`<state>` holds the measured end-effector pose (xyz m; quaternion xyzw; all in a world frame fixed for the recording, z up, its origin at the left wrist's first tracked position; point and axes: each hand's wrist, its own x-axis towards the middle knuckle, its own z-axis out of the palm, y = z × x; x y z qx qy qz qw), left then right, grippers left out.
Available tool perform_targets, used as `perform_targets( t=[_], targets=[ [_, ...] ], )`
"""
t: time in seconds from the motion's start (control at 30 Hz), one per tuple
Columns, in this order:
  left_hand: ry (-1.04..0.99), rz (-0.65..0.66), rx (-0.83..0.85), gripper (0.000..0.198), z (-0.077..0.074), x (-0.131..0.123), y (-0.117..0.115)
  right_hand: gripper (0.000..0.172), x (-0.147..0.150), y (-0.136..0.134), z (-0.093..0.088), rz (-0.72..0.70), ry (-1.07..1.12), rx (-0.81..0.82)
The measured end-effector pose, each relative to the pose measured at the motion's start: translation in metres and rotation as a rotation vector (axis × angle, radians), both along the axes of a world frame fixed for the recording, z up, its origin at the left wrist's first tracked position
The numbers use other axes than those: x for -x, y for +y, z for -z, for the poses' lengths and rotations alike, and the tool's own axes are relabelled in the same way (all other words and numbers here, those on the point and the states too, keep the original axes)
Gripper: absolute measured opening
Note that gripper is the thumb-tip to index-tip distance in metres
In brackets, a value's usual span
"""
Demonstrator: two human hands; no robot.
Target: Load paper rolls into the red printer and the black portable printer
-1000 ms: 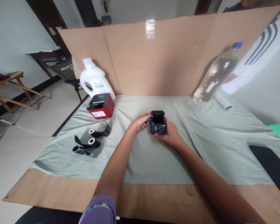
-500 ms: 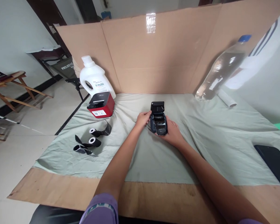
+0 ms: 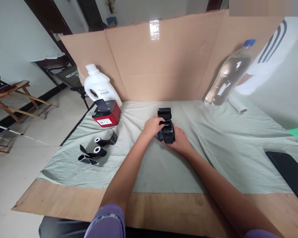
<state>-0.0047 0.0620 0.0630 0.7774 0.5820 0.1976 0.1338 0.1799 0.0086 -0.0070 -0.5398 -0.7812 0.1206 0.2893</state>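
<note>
A small black portable receipt printer point(image 3: 168, 136) stands on the green cloth with its lid point(image 3: 164, 113) flipped up and its paper compartment exposed. My right hand point(image 3: 180, 138) is closed round its right side and lower edge. From the left, my left hand point(image 3: 152, 126) reaches over the compartment with bent fingers just below the lid; what its fingertips hold, if anything, is hidden. Loose black paper rolls lie to the left: one roll point(image 3: 106, 140) with a curled tail, another roll point(image 3: 100, 151) and a thin remnant point(image 3: 85, 159).
A red and black desktop printer point(image 3: 109, 115) with a black strip point(image 3: 102, 105) on top stands before a white detergent jug point(image 3: 101, 86). Cardboard point(image 3: 164, 72) walls the back. A clear bottle point(image 3: 230, 76), a white tube point(image 3: 237, 105) and a black phone point(image 3: 289, 175) are at right.
My left hand has moved from the printer's left edge up over its open compartment. My right hand keeps its hold. A black strip now shows on top of the red printer.
</note>
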Motion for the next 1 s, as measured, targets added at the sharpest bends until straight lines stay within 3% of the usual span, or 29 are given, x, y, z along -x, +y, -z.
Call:
perform_targets(
  t=[0.13,0.2,0.33,0.43,0.53,0.63,0.7,0.8,0.87,1.0],
  targets=[
    [0.368,0.096,0.231,0.035,-0.029,-0.025,0.014,0.108,0.0,-0.002,-0.004,0.009,0.009,0.031],
    [0.424,0.105,0.29,0.036,-0.039,-0.037,0.023,0.107,0.0,-0.003,-0.007,0.02,0.009,0.053],
    [0.454,0.11,0.247,0.038,-0.046,-0.047,0.027,0.104,-0.001,-0.004,-0.009,0.022,-0.006,0.076],
    [0.335,0.106,0.182,0.035,-0.044,-0.034,0.022,0.108,-0.001,-0.003,-0.008,0.034,0.002,0.083],
    [0.013,0.075,0.107,0.035,-0.038,-0.007,0.012,0.107,-0.003,-0.002,-0.007,0.021,0.013,0.076],
    [-0.251,0.0,0.024,0.026,-0.027,0.031,-0.015,0.099,-0.004,-0.002,-0.007,-0.003,0.031,0.053],
    [-0.251,-0.109,-0.013,0.022,-0.02,0.06,-0.044,0.1,-0.005,-0.002,-0.007,-0.01,0.036,0.049],
    [-0.007,-0.337,0.022,0.027,-0.013,0.102,-0.098,0.104,-0.004,0.001,-0.005,0.004,0.03,0.049],
    [0.154,-0.41,0.047,0.025,-0.012,0.123,-0.128,0.103,-0.003,0.002,-0.004,0.006,0.025,0.043],
    [0.325,-0.482,0.076,0.019,-0.017,0.144,-0.157,0.104,-0.002,0.003,-0.002,0.016,0.004,0.053]
  ],
)
